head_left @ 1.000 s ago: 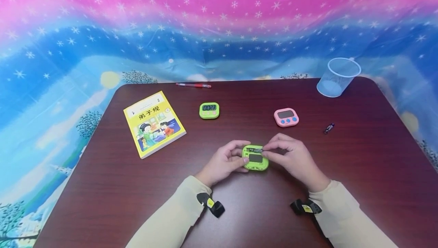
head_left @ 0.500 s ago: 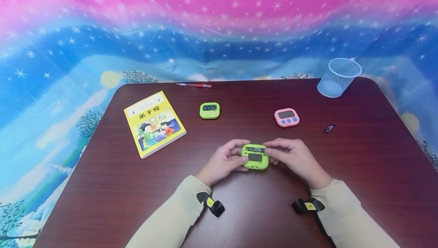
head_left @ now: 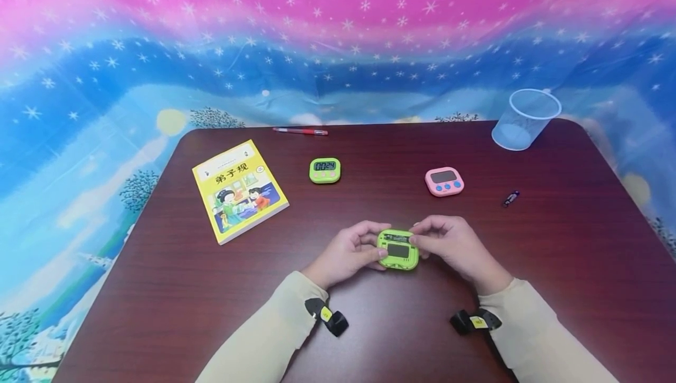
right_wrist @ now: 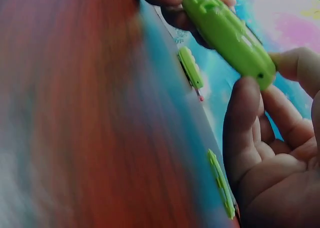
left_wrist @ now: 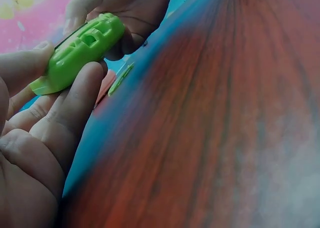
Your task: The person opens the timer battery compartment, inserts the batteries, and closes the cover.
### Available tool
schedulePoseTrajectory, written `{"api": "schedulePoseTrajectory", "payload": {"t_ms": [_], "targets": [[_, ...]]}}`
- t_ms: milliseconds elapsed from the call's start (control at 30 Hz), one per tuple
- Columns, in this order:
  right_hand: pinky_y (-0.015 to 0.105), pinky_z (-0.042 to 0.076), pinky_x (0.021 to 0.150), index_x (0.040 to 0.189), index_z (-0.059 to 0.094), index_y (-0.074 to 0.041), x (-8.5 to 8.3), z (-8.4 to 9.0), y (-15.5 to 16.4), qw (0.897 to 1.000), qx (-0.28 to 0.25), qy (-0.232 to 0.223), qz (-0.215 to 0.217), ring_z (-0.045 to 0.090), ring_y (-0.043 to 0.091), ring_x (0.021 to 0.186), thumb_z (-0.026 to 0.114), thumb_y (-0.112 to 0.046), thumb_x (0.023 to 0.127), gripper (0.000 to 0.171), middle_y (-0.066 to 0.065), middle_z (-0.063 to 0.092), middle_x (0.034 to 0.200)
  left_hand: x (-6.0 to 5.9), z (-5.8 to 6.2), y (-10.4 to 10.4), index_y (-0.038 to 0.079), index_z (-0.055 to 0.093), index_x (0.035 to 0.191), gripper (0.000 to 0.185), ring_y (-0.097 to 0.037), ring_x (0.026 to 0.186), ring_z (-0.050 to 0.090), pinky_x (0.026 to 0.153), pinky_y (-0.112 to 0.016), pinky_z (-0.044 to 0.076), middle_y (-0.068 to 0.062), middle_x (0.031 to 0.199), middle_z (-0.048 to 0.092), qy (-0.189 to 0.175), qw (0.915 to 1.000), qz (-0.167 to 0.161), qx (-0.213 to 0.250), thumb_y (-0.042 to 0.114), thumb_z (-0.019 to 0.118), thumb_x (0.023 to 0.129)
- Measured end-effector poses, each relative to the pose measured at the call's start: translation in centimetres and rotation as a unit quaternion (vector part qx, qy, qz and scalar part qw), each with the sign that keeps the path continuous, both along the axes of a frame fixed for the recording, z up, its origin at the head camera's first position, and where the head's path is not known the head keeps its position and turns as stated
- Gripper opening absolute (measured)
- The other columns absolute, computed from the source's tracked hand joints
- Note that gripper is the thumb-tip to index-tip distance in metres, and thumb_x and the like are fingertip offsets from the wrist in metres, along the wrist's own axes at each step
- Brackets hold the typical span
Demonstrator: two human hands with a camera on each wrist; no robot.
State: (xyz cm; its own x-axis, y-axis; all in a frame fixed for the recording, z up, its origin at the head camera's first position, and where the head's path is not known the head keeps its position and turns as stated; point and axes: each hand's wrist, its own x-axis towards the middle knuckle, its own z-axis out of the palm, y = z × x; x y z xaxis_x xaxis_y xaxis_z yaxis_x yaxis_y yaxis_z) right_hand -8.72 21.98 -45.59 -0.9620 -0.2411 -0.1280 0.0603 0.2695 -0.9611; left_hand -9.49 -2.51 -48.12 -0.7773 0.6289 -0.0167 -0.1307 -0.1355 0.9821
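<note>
A green digital timer (head_left: 398,250) is held back side up over the middle of the table, its battery slot uncovered. A dark battery (head_left: 396,239) lies along that slot. My left hand (head_left: 350,254) grips the timer by its left edge, thumb on the back face and fingers beyond the rim. From the right, my right hand (head_left: 455,246) pinches the upper right corner, thumb at the slot's end. In the right wrist view, the timer (right_wrist: 230,37) appears edge-on between thumb and fingers. The left wrist view has the timer (left_wrist: 82,52) held between both hands.
Another green timer (head_left: 324,170) lies behind, its display lit. A pink timer (head_left: 445,182) and a loose battery (head_left: 511,198) are at right. A yellow book (head_left: 240,192) lies left, a red pen (head_left: 300,131) at the back edge. A mesh cup (head_left: 526,120) stands far right.
The right hand's thumb and finger were pinching the battery at the slot's right end; now the battery lies within the slot and they are on the timer's corner. The held timer has shifted slightly nearer.
</note>
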Motion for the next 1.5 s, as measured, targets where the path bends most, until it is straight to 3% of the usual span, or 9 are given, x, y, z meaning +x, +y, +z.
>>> {"api": "schedulePoseTrajectory", "payload": {"t_ms": [267, 400, 567, 700, 900, 1133, 1300, 1500], "targets": [[0.029, 0.053, 0.056, 0.106, 0.073, -0.001, 0.0, 0.1, -0.2, 0.998, 0.06, 0.005, -0.021, 0.062, 0.02, 0.068, 0.076, -0.015, 0.089, 0.021, 0.009, 0.068, 0.076, -0.1, -0.1, 0.4, -0.005, 0.048, 0.141, 0.048, -0.016, 0.085, 0.07, 0.078, -0.044, 0.062, -0.032, 0.108, 0.063, 0.0, 0.9997, 0.022, -0.007, -0.009, 0.061, 0.095], [0.028, 0.053, 0.057, 0.107, 0.074, -0.005, -0.2, 0.2, 0.4, 0.994, 0.093, 0.053, -0.023, 0.061, 0.02, 0.07, 0.073, -0.022, 0.093, 0.021, 0.009, 0.069, 0.08, -0.1, -0.1, 0.5, -0.005, 0.046, 0.142, 0.049, -0.016, 0.086, 0.07, 0.079, -0.044, 0.062, -0.033, 0.109, 0.062, -0.007, 0.9993, 0.035, -0.011, -0.008, 0.06, 0.095], [0.02, 0.051, 0.067, 0.105, 0.077, -0.011, -0.5, 0.2, 1.6, 0.977, 0.161, 0.133, -0.044, 0.061, 0.013, 0.079, 0.073, -0.023, 0.094, 0.017, 0.001, 0.073, 0.092, -0.1, 0.0, 0.6, -0.004, 0.044, 0.143, 0.05, -0.015, 0.086, 0.069, 0.08, -0.044, 0.062, -0.037, 0.113, 0.059, -0.016, 0.999, 0.04, -0.01, -0.008, 0.06, 0.096], [0.02, 0.047, 0.063, 0.104, 0.077, -0.012, -0.8, 0.1, 2.6, 0.963, 0.206, 0.163, -0.054, 0.056, 0.015, 0.077, 0.076, -0.018, 0.091, 0.015, -0.001, 0.07, 0.092, -0.1, 0.0, 0.6, -0.005, 0.044, 0.143, 0.05, -0.015, 0.086, 0.069, 0.08, -0.043, 0.062, -0.038, 0.114, 0.058, -0.016, 0.9991, 0.04, -0.007, -0.008, 0.059, 0.096], [0.025, 0.042, 0.059, 0.107, 0.076, -0.01, -1.4, -0.3, 3.8, 0.949, 0.261, 0.169, -0.045, 0.05, 0.017, 0.073, 0.079, -0.011, 0.086, 0.021, 0.0, 0.06, 0.086, -0.1, -0.1, 0.6, -0.005, 0.043, 0.144, 0.051, -0.015, 0.087, 0.069, 0.08, -0.044, 0.062, -0.039, 0.114, 0.057, -0.016, 0.9991, 0.038, -0.006, -0.009, 0.059, 0.096], [0.03, 0.044, 0.064, 0.107, 0.076, -0.005, -1.7, -0.4, 4.3, 0.936, 0.318, 0.148, -0.011, 0.051, 0.017, 0.074, 0.079, -0.013, 0.084, 0.025, 0.003, 0.061, 0.089, -0.2, -0.2, 0.7, -0.005, 0.044, 0.143, 0.05, -0.016, 0.088, 0.069, 0.081, -0.044, 0.062, -0.036, 0.113, 0.059, -0.016, 0.9992, 0.036, -0.004, -0.007, 0.06, 0.096], [0.035, 0.048, 0.069, 0.1, 0.076, -0.007, -1.7, -0.2, 4.1, 0.935, 0.328, 0.132, -0.001, 0.054, 0.02, 0.08, 0.079, -0.013, 0.084, 0.017, 0.003, 0.061, 0.089, -0.2, -0.1, 0.5, -0.002, 0.045, 0.143, 0.05, -0.017, 0.088, 0.069, 0.081, -0.044, 0.062, -0.028, 0.111, 0.062, -0.013, 0.9991, 0.04, -0.006, -0.008, 0.06, 0.096], [0.028, 0.045, 0.059, 0.091, 0.073, -0.013, -1.8, -0.5, 4.3, 0.954, 0.276, 0.108, -0.046, 0.054, 0.018, 0.068, 0.081, -0.015, 0.084, 0.01, -0.001, 0.063, 0.075, -0.1, -0.1, 0.3, -0.003, 0.044, 0.144, 0.051, -0.017, 0.088, 0.069, 0.081, -0.045, 0.062, -0.025, 0.11, 0.063, -0.013, 0.9991, 0.04, -0.006, -0.008, 0.06, 0.096]]}}
